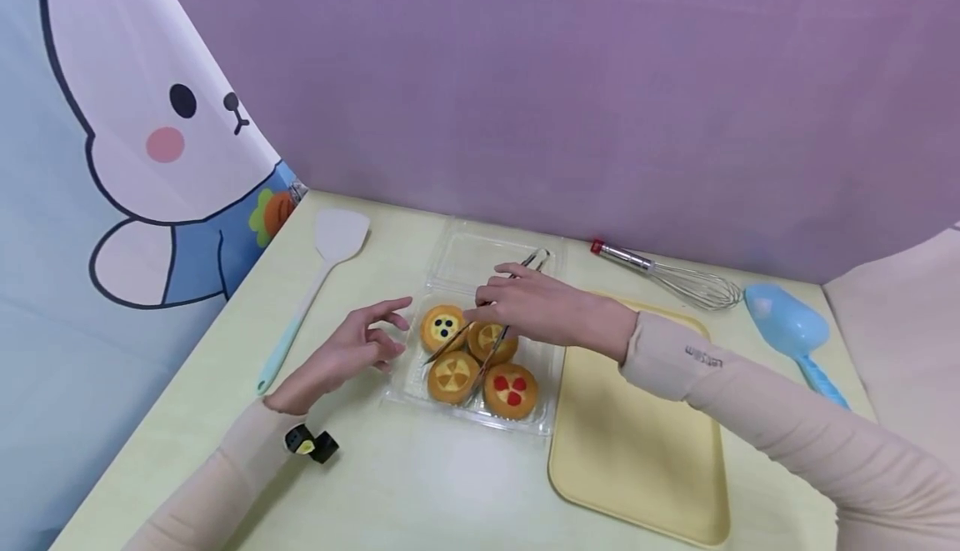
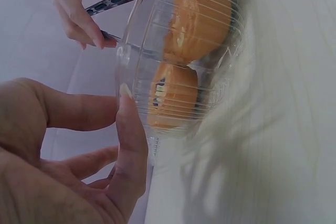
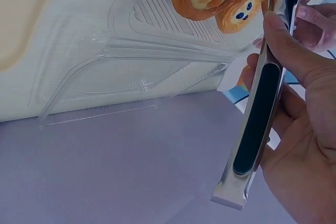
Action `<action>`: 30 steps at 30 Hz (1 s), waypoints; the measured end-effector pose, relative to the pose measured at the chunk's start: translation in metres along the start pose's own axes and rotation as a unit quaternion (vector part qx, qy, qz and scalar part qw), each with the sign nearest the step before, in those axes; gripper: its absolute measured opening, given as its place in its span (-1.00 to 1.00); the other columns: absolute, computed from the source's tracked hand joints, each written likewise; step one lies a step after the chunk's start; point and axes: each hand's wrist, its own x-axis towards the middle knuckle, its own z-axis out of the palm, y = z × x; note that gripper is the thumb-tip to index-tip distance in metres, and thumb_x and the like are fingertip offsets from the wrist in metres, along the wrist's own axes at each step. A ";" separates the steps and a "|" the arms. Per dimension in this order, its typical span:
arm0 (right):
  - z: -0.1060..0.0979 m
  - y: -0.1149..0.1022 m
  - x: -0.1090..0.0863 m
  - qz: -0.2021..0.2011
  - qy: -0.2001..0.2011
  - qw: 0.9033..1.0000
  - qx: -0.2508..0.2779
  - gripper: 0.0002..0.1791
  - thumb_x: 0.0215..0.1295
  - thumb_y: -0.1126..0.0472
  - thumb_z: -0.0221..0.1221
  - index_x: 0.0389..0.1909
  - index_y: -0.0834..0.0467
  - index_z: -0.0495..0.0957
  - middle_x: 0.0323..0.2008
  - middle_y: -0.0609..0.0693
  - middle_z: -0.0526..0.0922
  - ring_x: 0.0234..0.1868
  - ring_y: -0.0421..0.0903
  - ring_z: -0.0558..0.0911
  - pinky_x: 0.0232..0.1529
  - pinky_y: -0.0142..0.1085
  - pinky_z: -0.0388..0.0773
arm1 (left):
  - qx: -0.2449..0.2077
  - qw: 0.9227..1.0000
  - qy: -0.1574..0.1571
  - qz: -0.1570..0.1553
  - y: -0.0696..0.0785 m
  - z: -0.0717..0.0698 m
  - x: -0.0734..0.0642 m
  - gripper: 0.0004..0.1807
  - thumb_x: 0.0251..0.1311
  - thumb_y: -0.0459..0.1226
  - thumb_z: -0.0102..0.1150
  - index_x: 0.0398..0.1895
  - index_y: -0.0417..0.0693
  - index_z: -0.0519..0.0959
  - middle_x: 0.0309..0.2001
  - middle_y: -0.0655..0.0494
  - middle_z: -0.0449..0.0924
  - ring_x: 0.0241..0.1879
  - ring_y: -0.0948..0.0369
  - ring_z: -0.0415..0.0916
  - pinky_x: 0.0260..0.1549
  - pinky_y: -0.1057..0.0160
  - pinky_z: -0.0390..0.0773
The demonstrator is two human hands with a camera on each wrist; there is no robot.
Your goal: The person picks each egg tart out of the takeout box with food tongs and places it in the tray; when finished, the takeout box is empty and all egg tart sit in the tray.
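Observation:
My right hand (image 1: 536, 305) grips metal tongs (image 3: 257, 114) with dark handle inlays. Their spread arms reach down into a clear plastic box (image 1: 480, 422), one on either side of the front-left egg tart (image 1: 453, 378), which has a cross-patterned top. Other tarts sit close around it: one with dark dots (image 1: 442, 326), one with red spots (image 1: 512, 391) and another cross-patterned one (image 1: 493, 344), partly behind the tongs. At the box's left side is my left hand (image 1: 363, 343), fingers loosely bent, fingertips right at the rim in the left wrist view.
The box's clear lid (image 1: 480, 255) lies open at the back. A yellow tray (image 1: 637, 451) lies right of the box, under my right forearm. A white spatula (image 1: 341, 234) lies left; a whisk (image 1: 675, 280) and blue scoop (image 1: 787, 322) lie back right. A purple cloth (image 1: 562, 101) hangs behind.

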 end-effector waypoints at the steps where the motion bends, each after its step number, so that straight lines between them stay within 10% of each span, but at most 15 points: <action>1: 0.000 0.000 0.000 -0.001 -0.003 1.000 -0.004 -0.31 0.19 0.24 0.47 0.37 -0.09 0.58 0.07 -0.09 0.70 0.24 -0.07 0.62 0.58 0.06 0.28 | -0.002 1.000 0.000 0.001 0.000 0.000 0.000 -0.12 0.16 -0.60 0.04 0.63 -0.24 0.13 0.23 -0.39 0.36 -0.29 0.12 0.60 -0.38 0.25 0.71; 30: -0.012 0.003 0.004 -0.032 -0.031 0.998 -0.032 -0.35 0.13 0.22 0.51 0.29 -0.08 0.62 0.05 -0.10 0.71 0.20 -0.06 0.63 0.52 0.05 0.37 | -0.011 1.000 -0.003 0.002 0.001 0.000 -0.001 -0.10 0.14 -0.61 0.05 0.63 -0.22 0.13 0.21 -0.36 0.37 -0.33 0.18 0.59 -0.41 0.27 0.69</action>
